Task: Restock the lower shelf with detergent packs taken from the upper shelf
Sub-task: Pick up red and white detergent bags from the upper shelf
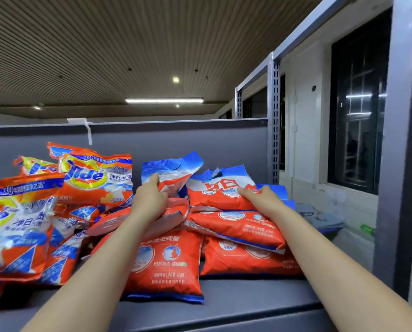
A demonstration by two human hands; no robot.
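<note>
Both my arms reach up onto the grey upper shelf [236, 298], which carries a heap of detergent packs. My left hand [151, 200] grips an upright red, white and blue pack [174, 170] at its lower left edge, thumb on its front. My right hand [260, 200] rests on a second red and blue pack [220, 190] leaning behind the pile, its fingers curled round the pack's lower right corner. Under them lie several flat red packs [166, 262]. The lower shelf is out of view.
Orange Tide packs [95, 180] are heaped on the shelf's left side. A grey back panel [176, 140] closes the shelf behind the pile. A perforated metal upright [275, 121] stands at the right rear and a thick post [401, 144] at the near right. A folded blue cloth [320, 218] lies right of the packs.
</note>
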